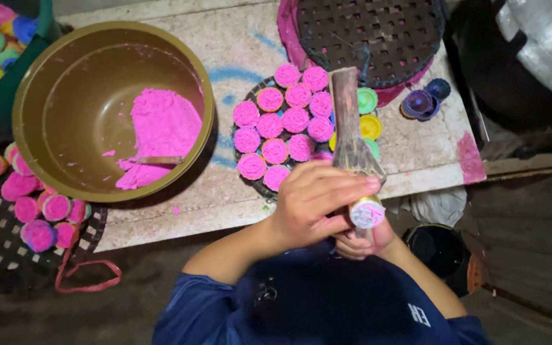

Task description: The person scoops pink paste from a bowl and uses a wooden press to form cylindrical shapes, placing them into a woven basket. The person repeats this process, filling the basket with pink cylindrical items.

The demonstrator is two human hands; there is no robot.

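Note:
My left hand (pixel 317 201) wraps around a worn wooden stick (pixel 348 121) that points away from me over the table. My right hand (pixel 365 239) lies under it, mostly hidden, and holds a small round cup (pixel 367 212) packed with pink and pale powder at the stick's near end. Just beyond my hands, a dark round tray (pixel 241 150) carries several small cups heaped with pink powder (pixel 282 121). To the left stands a large brown bowl (pixel 65 76) with a heap of pink powder (pixel 161 128) and a small scoop in it.
Green and yellow empty cups (pixel 368 112) lie to the right of the stick, purple ones (pixel 420 103) farther right. A dark perforated round tray (pixel 372 35) sits at the back. More filled pink cups (pixel 36 207) rest on a mesh tray at lower left. A dark bucket (pixel 439 249) stands below the table.

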